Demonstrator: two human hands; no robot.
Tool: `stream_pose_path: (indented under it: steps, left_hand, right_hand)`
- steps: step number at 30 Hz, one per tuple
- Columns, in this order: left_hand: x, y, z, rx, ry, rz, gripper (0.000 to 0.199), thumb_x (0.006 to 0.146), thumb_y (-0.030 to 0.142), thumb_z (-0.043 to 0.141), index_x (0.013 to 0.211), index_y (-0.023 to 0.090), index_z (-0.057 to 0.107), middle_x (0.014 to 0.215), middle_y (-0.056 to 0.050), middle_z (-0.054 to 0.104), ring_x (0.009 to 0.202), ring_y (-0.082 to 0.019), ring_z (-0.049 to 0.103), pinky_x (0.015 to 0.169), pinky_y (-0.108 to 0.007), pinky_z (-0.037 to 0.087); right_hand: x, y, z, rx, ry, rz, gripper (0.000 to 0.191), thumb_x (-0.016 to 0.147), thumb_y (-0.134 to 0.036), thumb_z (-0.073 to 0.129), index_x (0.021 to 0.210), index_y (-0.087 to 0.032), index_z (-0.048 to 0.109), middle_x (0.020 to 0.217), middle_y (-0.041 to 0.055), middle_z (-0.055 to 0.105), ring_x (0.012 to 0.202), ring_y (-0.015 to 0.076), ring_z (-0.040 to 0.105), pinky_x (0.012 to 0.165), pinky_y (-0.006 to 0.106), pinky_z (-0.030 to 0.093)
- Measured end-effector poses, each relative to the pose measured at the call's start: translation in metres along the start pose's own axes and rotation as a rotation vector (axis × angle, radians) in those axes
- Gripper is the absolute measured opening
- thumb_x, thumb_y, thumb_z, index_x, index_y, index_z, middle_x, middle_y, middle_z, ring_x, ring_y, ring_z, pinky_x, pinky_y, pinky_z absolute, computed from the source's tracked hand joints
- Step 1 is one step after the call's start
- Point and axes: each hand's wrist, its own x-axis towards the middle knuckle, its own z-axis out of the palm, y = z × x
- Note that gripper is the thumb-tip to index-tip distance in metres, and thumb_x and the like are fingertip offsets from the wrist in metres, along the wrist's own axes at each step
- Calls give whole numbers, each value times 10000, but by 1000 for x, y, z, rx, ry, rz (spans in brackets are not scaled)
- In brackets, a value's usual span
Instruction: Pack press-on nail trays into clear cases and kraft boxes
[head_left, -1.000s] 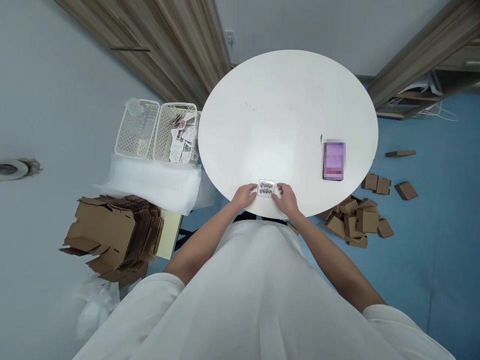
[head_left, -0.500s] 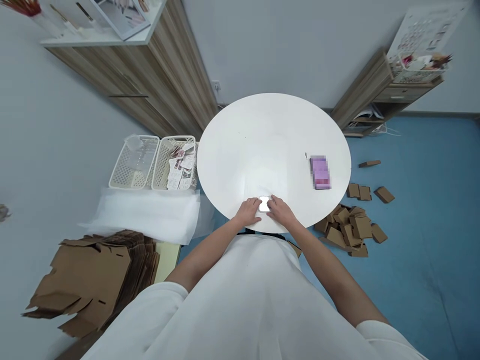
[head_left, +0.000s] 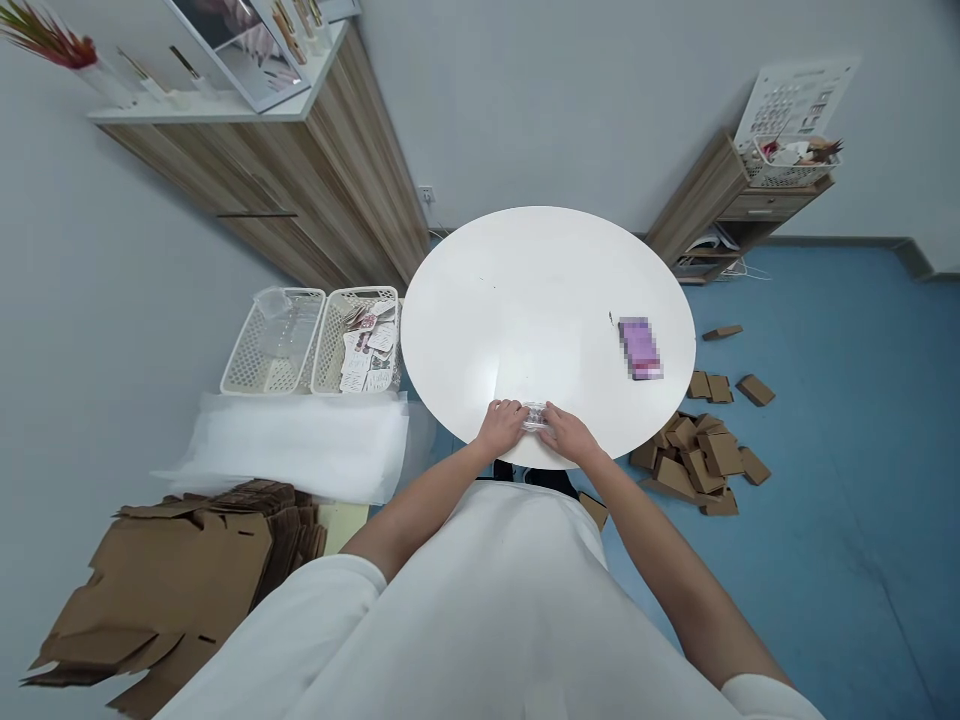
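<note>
A small clear packet [head_left: 535, 417] with a grey patterned middle lies between my two hands near the front edge of the white oval table [head_left: 555, 260]. My left hand [head_left: 502, 428] is closed on its left end, fingers bent. On the opposite end, my right hand [head_left: 568, 433] grips it with thumb and fingers. Details of the packet are too small to make out. Further right on the table is a purple, pixelated rectangular object [head_left: 640, 348], with a small dark mark beside it.
Left of the table stand two white baskets [head_left: 274, 340], one with printed cards. Nearer are white sheets [head_left: 292, 440] and stacked flat cardboard [head_left: 180, 570]. Small brown boxes [head_left: 701, 460] lie on the blue floor at right. Wooden cabinets [head_left: 360, 150] stand behind.
The item between my hands looked bright white before and now shows a grey patterned middle. The camera view has shifted slightly, and both hands stay at the item's ends.
</note>
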Motion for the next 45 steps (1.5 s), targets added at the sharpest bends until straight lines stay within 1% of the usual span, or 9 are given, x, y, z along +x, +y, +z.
stream_pose_path:
  steps: [4, 9, 14, 22, 27, 32, 37, 41, 45]
  left_hand:
    - [-1, -3, -4, -1, -34, -2, 282, 796, 257, 477, 1075, 216, 469, 985, -54, 541, 943, -202, 477, 862, -364, 287]
    - [-9, 0, -7, -92, -85, -51, 256, 805, 335, 473, 1034, 226, 515, 953, -51, 567, 935, -206, 498, 887, -386, 275]
    - [-17, 0, -8, -297, -160, -125, 296, 813, 397, 445, 1052, 250, 536, 945, -35, 596, 904, -194, 537, 842, -357, 343]
    - [5, -30, -24, -694, -248, -116, 352, 835, 389, 355, 1063, 226, 569, 1063, -15, 605, 946, -168, 541, 808, -267, 410]
    - [22, -45, -17, -792, -332, -275, 305, 825, 347, 370, 902, 173, 609, 865, -9, 642, 802, -144, 563, 731, -247, 432]
    - [33, -49, -8, -748, -315, -457, 252, 824, 293, 385, 804, 151, 593, 738, -10, 631, 712, -127, 554, 652, -218, 425]
    - [34, -46, -4, -572, -213, -570, 186, 764, 301, 502, 888, 171, 552, 913, -43, 612, 848, -185, 547, 682, -266, 422]
    - [32, -39, 0, -255, -24, -432, 335, 733, 266, 553, 1053, 196, 480, 1064, -81, 530, 999, -240, 478, 802, -357, 384]
    - [29, -34, 1, -166, -9, -99, 277, 785, 102, 411, 1015, 228, 503, 1102, -64, 503, 1074, -202, 430, 889, -364, 321]
  right_hand:
    - [-12, -8, 0, 27, 114, -3, 580, 721, -397, 557, 1214, -152, 377, 1308, 160, 378, 1196, 303, 353, 926, 444, 349]
    - [-24, -13, 2, 199, 125, 101, 317, 841, -235, 373, 1145, -208, 457, 1146, 79, 538, 1017, 185, 528, 815, 330, 455]
    - [-29, -15, -2, 257, 89, 154, 310, 869, -262, 313, 1120, -241, 495, 1106, 35, 583, 966, 165, 566, 771, 308, 477]
    - [7, 1, -26, 335, -6, 316, 286, 855, -311, 354, 1071, -251, 530, 978, 17, 645, 843, 168, 598, 713, 290, 455]
    - [36, 17, -28, 464, -59, 337, 267, 828, -336, 399, 992, -241, 587, 1007, 18, 634, 878, 157, 584, 734, 282, 452]
    - [59, 32, -16, 512, -144, 360, 277, 822, -305, 390, 978, -231, 607, 1035, 25, 624, 879, 161, 583, 733, 286, 453]
    - [62, 34, -6, 372, -132, 357, 274, 821, -248, 376, 990, -209, 588, 1030, 63, 599, 919, 183, 556, 755, 307, 442]
    - [54, 20, -3, 50, 85, 242, 287, 805, -163, 394, 1053, -192, 536, 1154, 112, 514, 1078, 239, 452, 888, 405, 341]
    - [43, 7, -3, -89, 60, -34, 310, 789, -51, 336, 940, -212, 555, 1242, 83, 468, 1203, 225, 335, 994, 461, 171]
